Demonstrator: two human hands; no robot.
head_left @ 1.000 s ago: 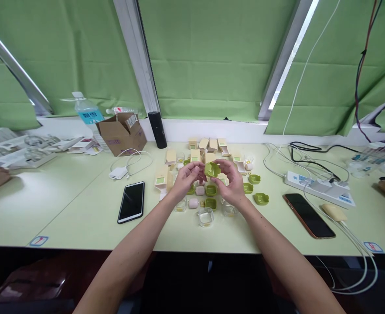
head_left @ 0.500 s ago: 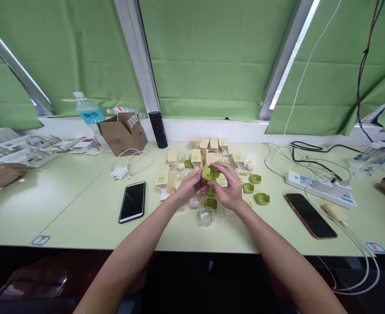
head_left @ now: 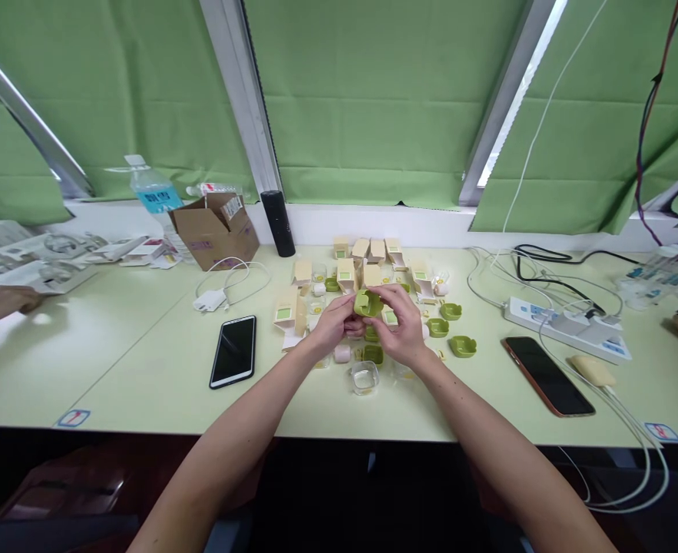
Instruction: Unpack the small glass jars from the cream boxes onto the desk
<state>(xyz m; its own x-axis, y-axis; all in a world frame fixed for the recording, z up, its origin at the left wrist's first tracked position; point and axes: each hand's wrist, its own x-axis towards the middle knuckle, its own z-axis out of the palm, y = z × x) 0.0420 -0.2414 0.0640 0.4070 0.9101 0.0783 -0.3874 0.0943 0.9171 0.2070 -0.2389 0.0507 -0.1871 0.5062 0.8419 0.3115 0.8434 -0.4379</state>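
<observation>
Between both hands, raised above the table, is a small green plastic case (head_left: 367, 303) with a hollow inside. My left hand (head_left: 339, 321) grips its left side, and my right hand (head_left: 401, 322) holds it from the right with thumb and fingers. Under and around the hands lie more green cases (head_left: 462, 346), a pale pink cylinder (head_left: 342, 353) and a clear square container (head_left: 365, 377). Small cream cardboard boxes (head_left: 290, 313) with green labels stand behind and to the left. Parts directly below my hands are partly hidden.
A phone (head_left: 233, 352) lies to the left, another phone (head_left: 547, 376) to the right beside a power strip (head_left: 566, 329) with cables. A brown carton (head_left: 216, 233) and a black cylinder (head_left: 278, 223) stand at the back. Another person's hand (head_left: 5, 303) rests at far left.
The green case stays in both hands and has tilted slightly. The view has shifted a little; the things on the table lie as before.
</observation>
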